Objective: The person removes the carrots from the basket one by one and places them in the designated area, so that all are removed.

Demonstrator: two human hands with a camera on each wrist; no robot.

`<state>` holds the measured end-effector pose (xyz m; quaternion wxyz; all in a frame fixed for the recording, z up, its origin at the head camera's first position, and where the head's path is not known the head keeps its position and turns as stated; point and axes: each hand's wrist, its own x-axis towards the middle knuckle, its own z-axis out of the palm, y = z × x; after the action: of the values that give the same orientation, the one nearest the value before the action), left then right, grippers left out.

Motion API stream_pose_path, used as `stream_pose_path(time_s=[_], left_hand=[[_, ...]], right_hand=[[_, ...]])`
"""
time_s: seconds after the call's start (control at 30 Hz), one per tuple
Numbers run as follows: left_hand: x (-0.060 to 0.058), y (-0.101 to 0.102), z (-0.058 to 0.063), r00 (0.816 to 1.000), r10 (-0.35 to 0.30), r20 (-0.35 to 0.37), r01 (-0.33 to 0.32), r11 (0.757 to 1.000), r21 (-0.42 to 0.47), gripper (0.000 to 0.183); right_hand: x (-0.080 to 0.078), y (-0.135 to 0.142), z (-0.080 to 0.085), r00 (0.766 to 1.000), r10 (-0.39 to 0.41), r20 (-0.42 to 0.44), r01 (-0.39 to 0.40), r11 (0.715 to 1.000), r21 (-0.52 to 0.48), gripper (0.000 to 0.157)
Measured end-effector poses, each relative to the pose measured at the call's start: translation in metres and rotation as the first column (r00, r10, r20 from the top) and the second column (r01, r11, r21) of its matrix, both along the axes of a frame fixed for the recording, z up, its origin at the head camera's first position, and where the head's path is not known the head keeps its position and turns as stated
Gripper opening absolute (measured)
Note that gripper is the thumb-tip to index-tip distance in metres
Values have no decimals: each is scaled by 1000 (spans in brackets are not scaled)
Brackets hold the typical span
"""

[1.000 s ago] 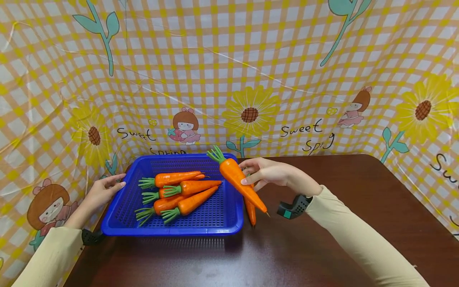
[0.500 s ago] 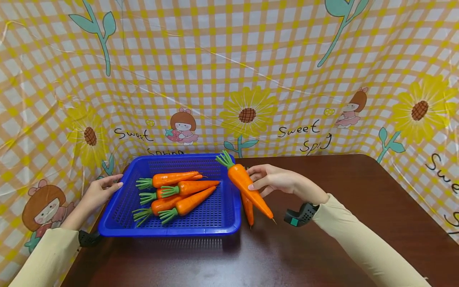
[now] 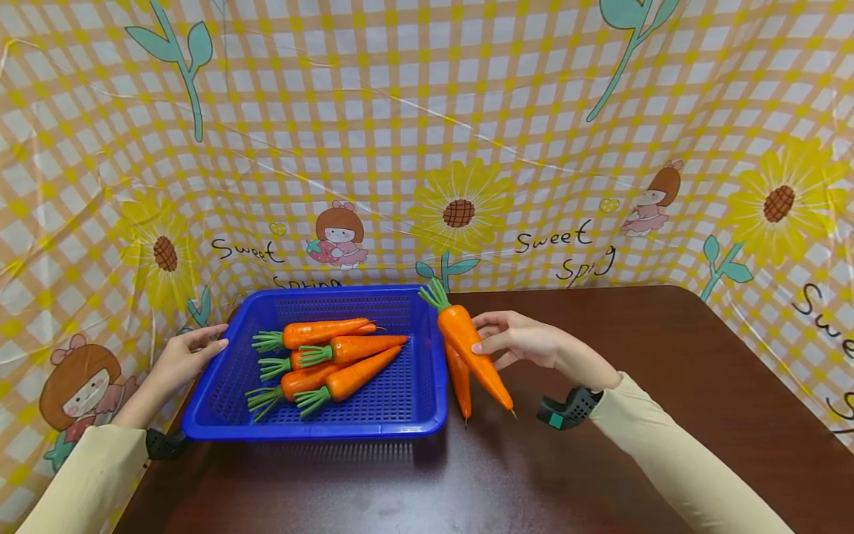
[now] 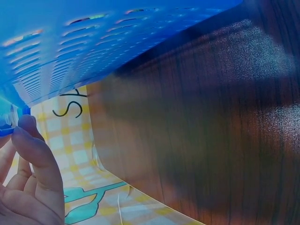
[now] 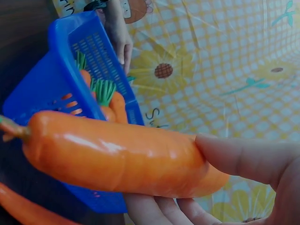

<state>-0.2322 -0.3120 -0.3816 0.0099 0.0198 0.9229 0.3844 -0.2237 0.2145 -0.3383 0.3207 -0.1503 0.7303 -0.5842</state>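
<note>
Head view looks forward and down over table (image 3: pixel 567 475) and basket (image 3: pixel 320 430); left wrist view sits close beside basket; right wrist view, close to held carrot (image 5: pixel 117 154), faces across basket toward left hand (image 3: pixel 183 360); head view shares both with it.

Table (image 3: pixel 654 341): dark reddish-brown wood grain, glossy, with a rounded far right corner.
Blue basket (image 3: pixel 320 430): perforated, standing toward the table's far left corner.
Loose carrot (image 3: pixel 460 382): orange, just right of the basket, tip toward the near edge.
</note>
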Motion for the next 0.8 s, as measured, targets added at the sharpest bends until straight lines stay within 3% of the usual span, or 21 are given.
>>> stream_pose_path(time_s=[0.4, 0.8], left_hand=[[0, 0, -1, 1000, 0, 2, 0, 1000, -4, 56], [-2, 0, -1, 1000, -1, 1, 1, 1000, -6, 56]], right_hand=[[-2, 17, -30, 998, -18, 58, 20, 999, -29, 61], [-7, 26, -56, 993, -89, 83, 91, 996, -23, 69]])
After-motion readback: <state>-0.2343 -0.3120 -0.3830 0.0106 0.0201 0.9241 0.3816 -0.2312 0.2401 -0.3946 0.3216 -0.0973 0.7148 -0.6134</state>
